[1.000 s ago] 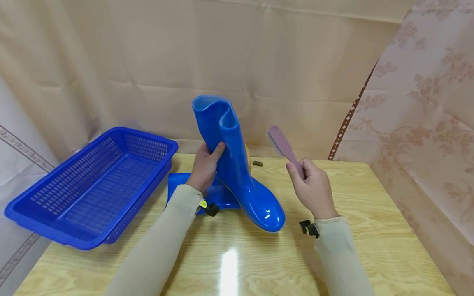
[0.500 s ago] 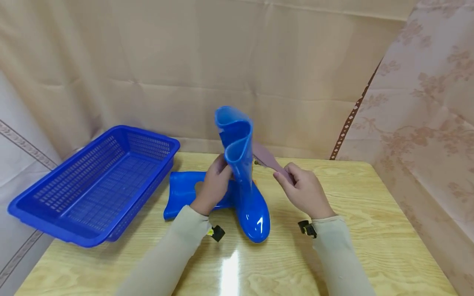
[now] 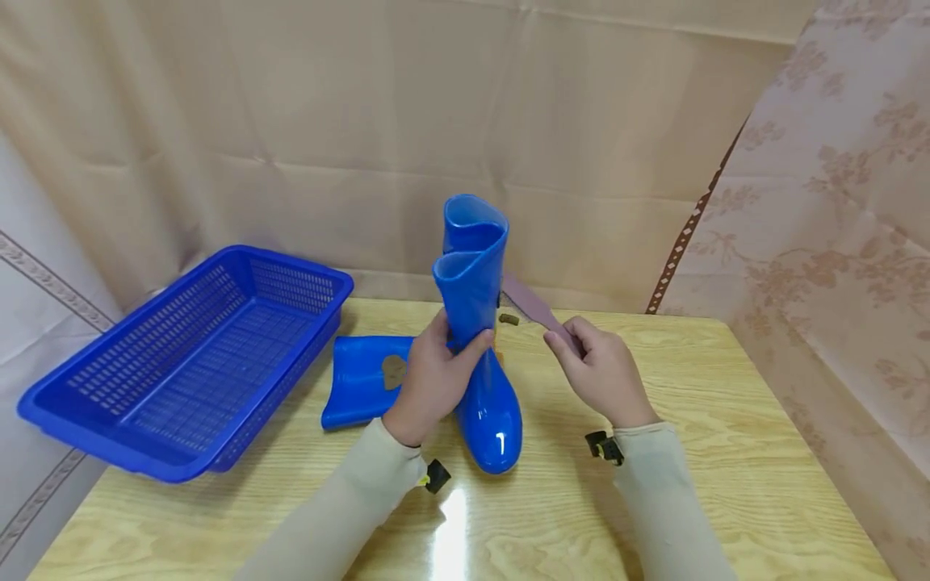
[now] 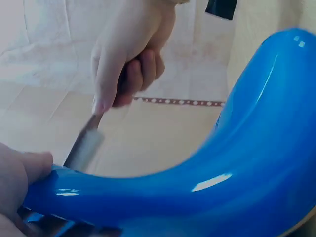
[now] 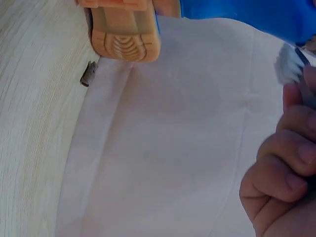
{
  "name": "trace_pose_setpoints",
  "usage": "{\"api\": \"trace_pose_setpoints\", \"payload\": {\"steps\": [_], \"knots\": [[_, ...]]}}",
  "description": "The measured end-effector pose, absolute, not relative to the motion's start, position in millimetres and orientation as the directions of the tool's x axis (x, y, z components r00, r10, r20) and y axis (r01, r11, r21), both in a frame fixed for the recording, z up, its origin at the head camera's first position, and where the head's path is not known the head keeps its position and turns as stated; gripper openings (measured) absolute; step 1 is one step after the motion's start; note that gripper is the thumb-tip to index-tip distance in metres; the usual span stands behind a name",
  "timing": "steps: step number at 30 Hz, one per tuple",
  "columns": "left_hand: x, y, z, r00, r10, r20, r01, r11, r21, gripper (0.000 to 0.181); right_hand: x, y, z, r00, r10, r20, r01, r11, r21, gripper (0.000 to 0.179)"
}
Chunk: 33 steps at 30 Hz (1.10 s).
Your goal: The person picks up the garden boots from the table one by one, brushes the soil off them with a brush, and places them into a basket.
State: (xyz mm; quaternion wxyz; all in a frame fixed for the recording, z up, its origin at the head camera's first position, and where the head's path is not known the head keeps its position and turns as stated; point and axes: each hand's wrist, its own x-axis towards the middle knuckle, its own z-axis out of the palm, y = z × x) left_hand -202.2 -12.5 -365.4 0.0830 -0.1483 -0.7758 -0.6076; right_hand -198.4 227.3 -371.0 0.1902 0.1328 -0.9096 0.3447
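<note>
Since half a second earlier, the left hand (image 3: 433, 379) had slid round to the front of the upright boot (image 3: 475, 339), and the boot had turned a little so its toe pointed toward the lower centre of the frame. That hand gripped the shaft low down, thumb and fingers curled around it.

Two blue boots were in view: the upright one at centre frame, standing on the counter (image 3: 726, 452), and a second boot (image 3: 363, 383) lying flat just left of it, partly hidden behind the left hand, with a brown smudge on its side.

The right hand (image 3: 599, 375), right of centre, pinched one flat mauve brush (image 3: 534, 307) by its handle; the far end reached up and left to the back of the upright boot's shaft. In the left wrist view the brush's tip (image 4: 85, 147) lay against the blue surface.

One blue basket (image 3: 109, 436) sat at the left of the frame, on the counter's edge. One small brown scrap (image 3: 508, 319) lay on the counter behind the boots. Two beige sleeves covered the forearms.
</note>
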Motion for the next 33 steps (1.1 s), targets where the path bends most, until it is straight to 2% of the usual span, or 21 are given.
{"api": "trace_pose_setpoints", "payload": {"steps": [3, 7, 11, 13, 16, 19, 21, 25, 30, 33], "knots": [[-209, -20, -362, -0.926, 0.154, 0.343, 0.372, 0.240, 0.897, 0.044, -198, 230, -370, -0.874, -0.052, 0.483, -0.370, 0.715, -0.593, 0.025], [-221, -32, -351, -0.892, 0.258, 0.372, 0.434, 0.252, 0.865, 0.040, -200, 231, -370, -0.833, 0.029, 0.553, -0.396, 0.668, -0.630, 0.026], [-239, -41, -344, -0.846, 0.325, 0.423, 0.499, 0.200, 0.843, 0.044, -203, 231, -369, -0.767, 0.107, 0.633, -0.440, 0.630, -0.640, 0.025], [-247, -42, -346, -0.841, 0.330, 0.430, 0.498, 0.157, 0.853, 0.047, -204, 231, -369, -0.738, 0.139, 0.660, -0.457, 0.616, -0.641, 0.024], [-256, -41, -356, -0.870, 0.301, 0.391, 0.439, 0.110, 0.892, 0.050, -206, 230, -368, -0.716, 0.161, 0.679, -0.475, 0.600, -0.643, 0.022], [-259, -39, -367, -0.906, 0.247, 0.344, 0.378, 0.104, 0.920, 0.058, -206, 228, -369, -0.724, 0.146, 0.674, -0.478, 0.598, -0.643, 0.021], [-258, -40, -372, -0.929, 0.198, 0.312, 0.341, 0.137, 0.930, 0.065, -207, 227, -369, -0.734, 0.128, 0.667, -0.473, 0.608, -0.638, 0.020], [-250, -45, -378, -0.970, 0.128, 0.207, 0.236, 0.292, 0.927, 0.079, -206, 227, -371, -0.749, 0.109, 0.653, -0.461, 0.622, -0.632, 0.019], [-243, -48, -380, -0.962, 0.263, 0.073, 0.172, 0.376, 0.911, 0.091, -206, 228, -374, -0.761, 0.096, 0.642, -0.458, 0.622, -0.635, 0.018], [-242, -46, -381, -0.947, 0.313, 0.071, 0.194, 0.385, 0.902, 0.087, -205, 229, -374, -0.761, 0.089, 0.642, -0.461, 0.622, -0.633, 0.017]]}}
